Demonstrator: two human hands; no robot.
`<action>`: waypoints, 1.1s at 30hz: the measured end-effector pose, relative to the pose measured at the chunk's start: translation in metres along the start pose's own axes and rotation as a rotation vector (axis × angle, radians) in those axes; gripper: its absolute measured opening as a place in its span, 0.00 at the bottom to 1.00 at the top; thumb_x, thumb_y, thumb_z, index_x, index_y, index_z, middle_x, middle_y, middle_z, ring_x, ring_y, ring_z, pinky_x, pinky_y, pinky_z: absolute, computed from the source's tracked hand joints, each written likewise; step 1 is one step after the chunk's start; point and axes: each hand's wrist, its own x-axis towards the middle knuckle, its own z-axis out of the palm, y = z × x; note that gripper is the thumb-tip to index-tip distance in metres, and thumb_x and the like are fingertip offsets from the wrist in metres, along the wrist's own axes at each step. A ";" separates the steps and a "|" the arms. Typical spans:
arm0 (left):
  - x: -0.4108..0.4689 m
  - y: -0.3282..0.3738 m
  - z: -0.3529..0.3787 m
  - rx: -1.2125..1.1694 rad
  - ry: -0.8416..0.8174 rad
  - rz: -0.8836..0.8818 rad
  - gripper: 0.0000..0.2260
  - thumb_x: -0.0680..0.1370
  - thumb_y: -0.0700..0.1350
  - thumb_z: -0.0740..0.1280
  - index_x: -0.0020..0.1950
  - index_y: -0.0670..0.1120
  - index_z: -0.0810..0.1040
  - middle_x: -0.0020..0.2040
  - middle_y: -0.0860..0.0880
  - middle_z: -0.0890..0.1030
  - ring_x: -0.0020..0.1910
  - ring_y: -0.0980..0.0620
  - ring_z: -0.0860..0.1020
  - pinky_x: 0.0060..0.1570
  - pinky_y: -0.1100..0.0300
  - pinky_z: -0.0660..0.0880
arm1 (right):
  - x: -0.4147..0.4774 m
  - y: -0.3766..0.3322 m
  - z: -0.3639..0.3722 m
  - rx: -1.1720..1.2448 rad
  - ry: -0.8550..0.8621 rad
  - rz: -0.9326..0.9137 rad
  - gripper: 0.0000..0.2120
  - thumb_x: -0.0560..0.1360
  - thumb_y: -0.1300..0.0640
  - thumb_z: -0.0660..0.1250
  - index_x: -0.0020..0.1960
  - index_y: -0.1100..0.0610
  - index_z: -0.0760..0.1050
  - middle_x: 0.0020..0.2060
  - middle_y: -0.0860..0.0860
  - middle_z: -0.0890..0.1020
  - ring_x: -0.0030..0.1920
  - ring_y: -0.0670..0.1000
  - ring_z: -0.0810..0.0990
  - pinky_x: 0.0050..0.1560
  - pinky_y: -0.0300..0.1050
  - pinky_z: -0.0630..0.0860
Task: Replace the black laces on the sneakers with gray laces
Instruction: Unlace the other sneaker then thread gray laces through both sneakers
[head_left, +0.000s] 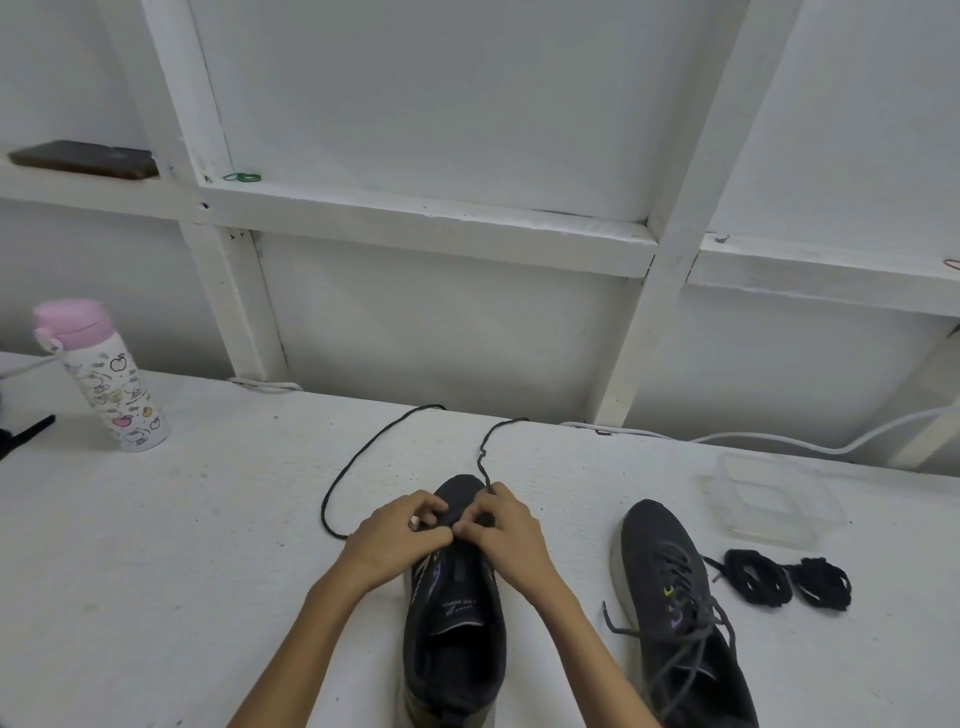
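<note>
A dark sneaker lies in the middle of the white table, toe pointing away from me. My left hand and right hand meet over its front eyelets, fingers curled and pinching a dark lace there. The lace's two loose ends run away over the table, one looping left and one going straight back. The second sneaker sits to the right, laced with gray laces that hang untied. Two bundles of black laces lie beside it.
A clear plastic container stands behind the black bundles. A pink-capped bottle is at the far left. A white cable runs along the table's back edge under white shelving, where a dark phone lies.
</note>
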 end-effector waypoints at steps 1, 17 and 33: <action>0.000 0.002 0.001 0.032 0.007 0.028 0.18 0.63 0.61 0.63 0.52 0.64 0.75 0.51 0.60 0.78 0.47 0.61 0.75 0.52 0.59 0.74 | 0.000 0.001 -0.001 0.095 -0.009 0.030 0.05 0.72 0.54 0.71 0.38 0.53 0.78 0.43 0.47 0.74 0.43 0.46 0.76 0.47 0.47 0.72; 0.001 0.001 0.024 0.065 0.221 0.301 0.01 0.76 0.49 0.70 0.45 0.54 0.80 0.45 0.60 0.75 0.46 0.60 0.73 0.44 0.70 0.68 | -0.022 0.020 -0.032 0.619 -0.050 0.133 0.07 0.77 0.67 0.67 0.50 0.61 0.83 0.38 0.53 0.83 0.38 0.51 0.81 0.48 0.53 0.83; 0.010 0.002 0.032 -0.049 0.255 0.307 0.05 0.71 0.44 0.75 0.41 0.55 0.85 0.37 0.59 0.80 0.38 0.56 0.78 0.40 0.68 0.73 | -0.021 0.015 -0.013 0.696 0.104 0.296 0.07 0.71 0.66 0.73 0.47 0.58 0.86 0.37 0.49 0.85 0.32 0.40 0.79 0.34 0.39 0.74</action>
